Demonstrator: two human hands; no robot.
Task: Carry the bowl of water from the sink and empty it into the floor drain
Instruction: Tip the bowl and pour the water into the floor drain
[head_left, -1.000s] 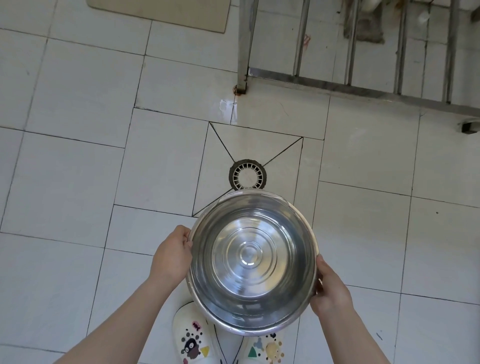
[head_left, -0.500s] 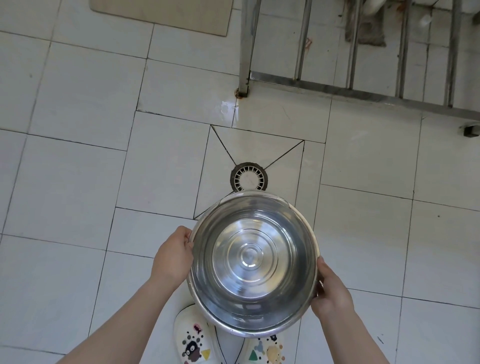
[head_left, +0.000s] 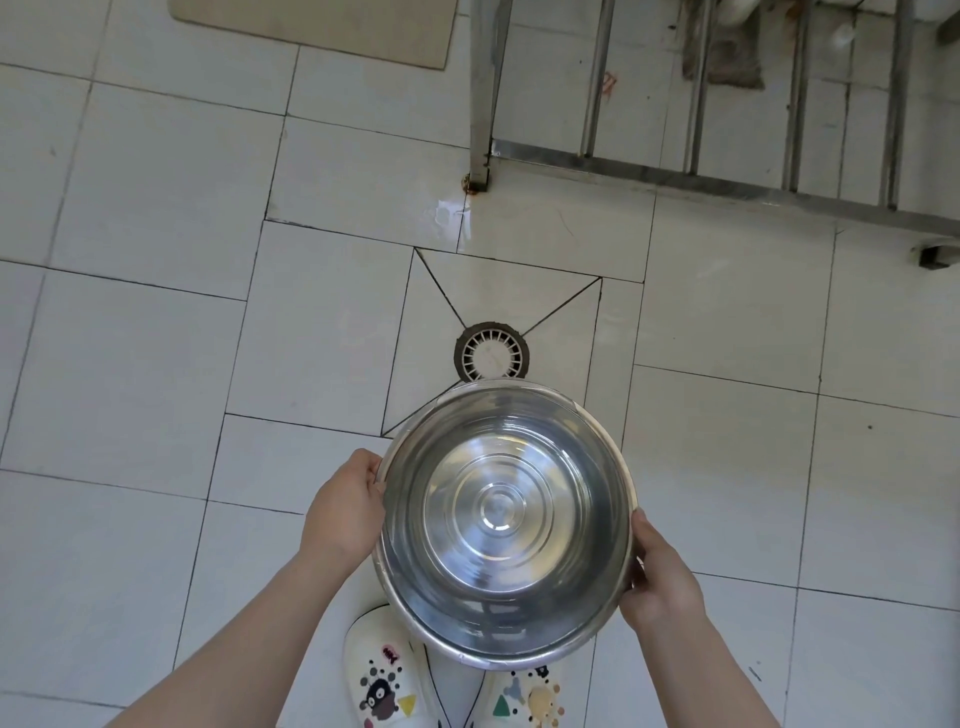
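Near the floor drain (head_left: 492, 355), bowl (head_left: 503, 525), seemingly level, fingers of 2 hands clamped on rim.

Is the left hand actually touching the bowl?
Touching. The head view shows the left hand with its fingers pressed against the rim of the bowl, no gap between them.

Bowl (head_left: 503, 525): polished metal, mirror-bright, with concentric rings pressed in its base. Floor tiles (head_left: 156, 364): glossy glazed white, dark grout. Drain cover (head_left: 492, 356): matt white plastic. Rack frame (head_left: 727, 179): brushed metal. Mat (head_left: 317, 26): matt beige.
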